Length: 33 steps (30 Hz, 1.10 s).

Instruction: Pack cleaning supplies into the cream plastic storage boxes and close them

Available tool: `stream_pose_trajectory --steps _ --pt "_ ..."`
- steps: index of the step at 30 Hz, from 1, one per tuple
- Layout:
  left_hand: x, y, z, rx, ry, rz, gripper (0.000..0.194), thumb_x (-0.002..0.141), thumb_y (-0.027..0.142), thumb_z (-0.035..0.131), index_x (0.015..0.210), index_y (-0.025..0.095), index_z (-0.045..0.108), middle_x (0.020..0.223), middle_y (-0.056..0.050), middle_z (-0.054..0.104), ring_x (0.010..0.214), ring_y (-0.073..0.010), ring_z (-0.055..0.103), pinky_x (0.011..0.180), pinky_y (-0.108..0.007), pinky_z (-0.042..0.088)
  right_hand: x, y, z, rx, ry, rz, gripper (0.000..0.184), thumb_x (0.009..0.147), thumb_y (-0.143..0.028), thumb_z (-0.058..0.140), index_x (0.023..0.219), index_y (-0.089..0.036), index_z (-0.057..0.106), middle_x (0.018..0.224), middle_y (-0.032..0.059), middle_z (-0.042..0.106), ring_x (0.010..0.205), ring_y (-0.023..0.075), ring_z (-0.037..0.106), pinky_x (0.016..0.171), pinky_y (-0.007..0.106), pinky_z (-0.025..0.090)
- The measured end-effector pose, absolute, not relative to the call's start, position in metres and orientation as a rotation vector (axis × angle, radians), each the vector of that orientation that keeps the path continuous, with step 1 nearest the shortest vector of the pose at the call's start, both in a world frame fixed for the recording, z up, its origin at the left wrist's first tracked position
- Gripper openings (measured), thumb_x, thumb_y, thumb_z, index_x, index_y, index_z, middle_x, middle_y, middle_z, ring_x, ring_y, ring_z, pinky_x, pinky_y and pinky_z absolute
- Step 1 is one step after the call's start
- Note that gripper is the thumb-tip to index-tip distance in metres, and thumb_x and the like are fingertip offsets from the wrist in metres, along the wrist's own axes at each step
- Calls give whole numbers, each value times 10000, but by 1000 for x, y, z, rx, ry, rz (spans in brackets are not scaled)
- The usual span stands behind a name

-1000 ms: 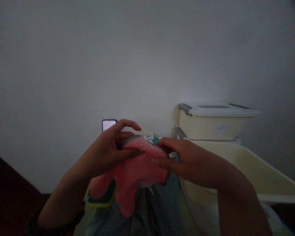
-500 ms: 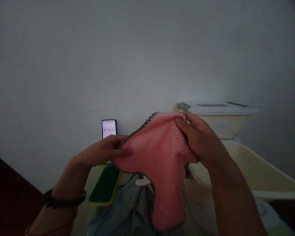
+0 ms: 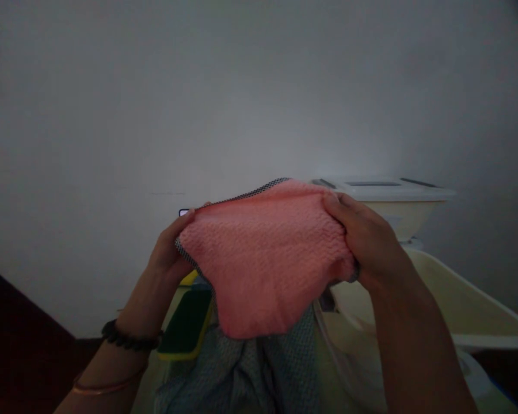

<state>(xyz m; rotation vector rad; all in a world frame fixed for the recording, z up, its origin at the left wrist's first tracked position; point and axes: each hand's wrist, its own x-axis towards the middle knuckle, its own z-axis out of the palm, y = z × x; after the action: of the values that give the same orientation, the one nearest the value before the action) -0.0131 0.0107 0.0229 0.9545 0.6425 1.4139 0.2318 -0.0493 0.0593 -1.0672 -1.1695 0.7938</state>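
- A pink cloth (image 3: 263, 253) edged in black-and-white check is spread between two bare hands, held up above the bench (image 3: 328, 379) and in front of a plain wall (image 3: 242, 98).
- The left hand (image 3: 169, 253) has its grip closed on the cloth's left end, fingers largely hidden; a dark beaded bracelet (image 3: 132, 340) circles that wrist.
- The right hand (image 3: 371, 241) has its grip closed on the opposite end, thumb pressed against the near face.
- Below and left of the cloth lies a green-topped sponge (image 3: 185, 323) with yellow sides, a yellow item (image 3: 190, 279) partly visible just behind it.
- A rumpled grey-blue cloth (image 3: 242, 374) lies beside the sponge, its far part screened by the pink fabric.
- A phone (image 3: 183, 213) shows only a corner behind the left hand.
- At right, the forearm crosses before a pale open tub (image 3: 470, 305); beyond stands a lidded box (image 3: 408, 213), partly blocked by the right hand.
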Motion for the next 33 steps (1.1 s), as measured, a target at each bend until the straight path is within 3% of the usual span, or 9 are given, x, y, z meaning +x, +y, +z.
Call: stream_pose_trajectory --steps 6,9,12,14,17,20,25,29,33 --pt "-8 4 29 873 502 1534 316 679 75 586 980 161 634 860 -15 684 724 -114 638 684 -182 535 234 -47 57 -977 -1228 853 132 788 -336 604 869 -233 623 815 15 657 717 167 600 595 261 486" --pt "-9 10 24 1008 767 1506 687 621 49 681 1252 215 469 1048 -50 629 896 -167 625 777 -260 526 234 -47 55 -901 -1260 875 146 780 -310 623 905 -233 630 806 -5 648 725 148 598 606 239 468" --pt "-10 16 16 1391 1069 1422 1012 547 92 794 1392 275 270 1365 -125 417 1237 -268 431 1001 -409 388 234 -51 55 -871 -1399 862 145 801 -280 610 931 -231 649 788 -25 632 707 113 576 609 212 441" --pt "-10 13 14 1753 1087 1231 936 577 185 807 1374 292 327 1450 -106 325 1342 -290 280 1091 -461 237 232 -54 55 -865 -1547 859 123 831 -272 580 913 -228 659 751 -39 611 682 87 551 614 195 423" --pt "-5 0 18 2122 926 895 757 701 267 729 1360 341 365 1472 -46 331 1360 -279 258 1113 -485 160 230 -57 55 -853 -1765 865 140 868 -271 536 907 -221 660 764 -45 609 668 67 529 622 184 413" --pt "3 -12 26 2228 764 786 619 741 262 697 1306 301 449 1405 -51 446 1298 -258 379 1089 -428 247 227 -59 55 -855 -1886 813 185 884 -302 513 963 -216 657 812 -33 627 700 75 535 627 187 416" --pt "9 -16 30 2113 583 763 79 771 195 663 829 189 610 1038 -42 666 1029 -194 589 912 -312 423 227 -58 56 -871 -1918 724 200 892 -314 500 931 -202 662 796 -33 620 708 79 535 647 189 419" --pt "15 -16 26 1858 551 779 272 731 143 689 945 200 531 924 -27 661 890 -170 624 772 -292 486 227 -58 55 -882 -1926 700 207 892 -337 496 917 -206 654 788 -34 612 704 79 530 644 188 417" --pt "23 -16 23 1829 607 769 409 712 153 702 1076 195 520 874 -29 661 855 -181 623 817 -347 478 225 -57 53 -879 -1892 803 221 886 -382 495 935 -217 634 797 -31 613 675 73 527 589 178 412"
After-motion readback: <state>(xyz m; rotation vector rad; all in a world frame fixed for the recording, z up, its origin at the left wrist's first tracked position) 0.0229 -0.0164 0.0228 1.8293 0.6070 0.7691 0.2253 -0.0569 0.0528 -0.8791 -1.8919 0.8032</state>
